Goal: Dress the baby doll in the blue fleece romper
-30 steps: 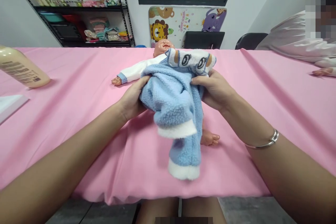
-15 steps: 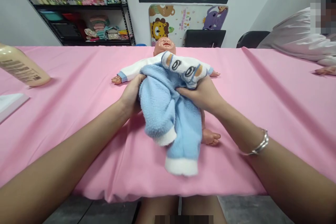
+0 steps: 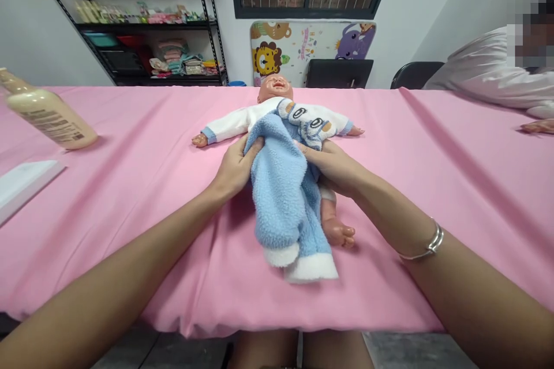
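Blue fleece pants [image 3: 279, 196] hang over the doll's [image 3: 276, 87] lower body, their long axis roughly along its own, white cuffs [image 3: 311, 268] reaching past its visible foot [image 3: 340, 233] toward you. Your left hand [image 3: 237, 167] grips their upper edge on one side of the doll, thumb on top; your right hand [image 3: 335, 167] closes on the opposite edge. Fingers behind the cloth are hidden. That foot lies outside the pants, nearer your right hand.

Doll [image 3: 276, 89] on table [image 3: 402, 196], bottle [image 3: 54, 120] left, shelves [image 3: 173, 26] behind
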Tool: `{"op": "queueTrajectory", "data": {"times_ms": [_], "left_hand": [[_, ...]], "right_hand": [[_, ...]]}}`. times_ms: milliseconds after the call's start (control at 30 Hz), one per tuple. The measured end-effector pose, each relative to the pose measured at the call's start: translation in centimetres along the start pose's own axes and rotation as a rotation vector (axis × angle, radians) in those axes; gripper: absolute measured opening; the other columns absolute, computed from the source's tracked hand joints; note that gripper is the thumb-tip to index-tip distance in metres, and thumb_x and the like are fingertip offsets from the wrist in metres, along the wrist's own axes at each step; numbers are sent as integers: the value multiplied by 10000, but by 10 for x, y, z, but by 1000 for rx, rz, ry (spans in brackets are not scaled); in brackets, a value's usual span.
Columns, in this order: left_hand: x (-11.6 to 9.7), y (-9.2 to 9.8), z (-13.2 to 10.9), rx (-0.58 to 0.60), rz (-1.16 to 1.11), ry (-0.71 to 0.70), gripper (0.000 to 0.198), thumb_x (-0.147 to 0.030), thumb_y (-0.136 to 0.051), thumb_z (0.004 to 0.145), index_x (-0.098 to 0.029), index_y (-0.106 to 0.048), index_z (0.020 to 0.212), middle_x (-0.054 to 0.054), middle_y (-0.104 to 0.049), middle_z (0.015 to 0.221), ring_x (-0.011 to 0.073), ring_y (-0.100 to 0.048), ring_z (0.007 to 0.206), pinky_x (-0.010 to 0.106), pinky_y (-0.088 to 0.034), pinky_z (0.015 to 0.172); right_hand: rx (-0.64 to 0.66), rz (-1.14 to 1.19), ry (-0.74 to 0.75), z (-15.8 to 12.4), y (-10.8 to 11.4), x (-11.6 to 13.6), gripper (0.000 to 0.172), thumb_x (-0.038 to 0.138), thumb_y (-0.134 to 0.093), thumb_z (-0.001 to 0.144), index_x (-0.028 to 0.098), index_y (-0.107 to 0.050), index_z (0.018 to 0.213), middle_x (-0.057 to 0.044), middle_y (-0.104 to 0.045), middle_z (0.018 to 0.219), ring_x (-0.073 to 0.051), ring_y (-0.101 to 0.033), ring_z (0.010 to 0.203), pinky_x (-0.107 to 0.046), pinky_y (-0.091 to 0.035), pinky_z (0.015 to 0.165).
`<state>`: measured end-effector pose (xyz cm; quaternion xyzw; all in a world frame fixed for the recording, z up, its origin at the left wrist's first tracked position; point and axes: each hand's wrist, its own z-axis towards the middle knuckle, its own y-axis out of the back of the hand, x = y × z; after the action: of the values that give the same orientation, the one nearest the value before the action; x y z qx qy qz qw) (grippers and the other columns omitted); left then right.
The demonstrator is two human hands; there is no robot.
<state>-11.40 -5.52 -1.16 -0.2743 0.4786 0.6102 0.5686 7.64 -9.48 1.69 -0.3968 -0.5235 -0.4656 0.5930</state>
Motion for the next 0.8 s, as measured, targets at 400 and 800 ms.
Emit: {"op": "queueTrajectory", "data": {"times_ms": [400, 800], "left_hand": [[5, -1, 8, 58, -61, 123, 414, -450, -529, 875, -142, -614, 1139, 103, -648, 1201, 288, -546, 1183, 404, -440, 1013], [-11, 10, 3, 292, 132, -131, 428, -429, -648, 818, -151, -648, 1143, 94, -633, 1244, 298, -555, 1191, 388, -397, 1079]], "right_hand": [[52, -513, 174, 1, -1, -12, 581, 299, -783, 701, 135, -592, 1224, -124, -574, 1316, -313, -498, 1268, -498, -370, 1118], [-196, -496, 212, 4, -4, -20, 431, 206, -642, 773, 125, -609, 1195, -123, -606, 1278, -291, -539, 1221, -456, -393, 1099]]}}
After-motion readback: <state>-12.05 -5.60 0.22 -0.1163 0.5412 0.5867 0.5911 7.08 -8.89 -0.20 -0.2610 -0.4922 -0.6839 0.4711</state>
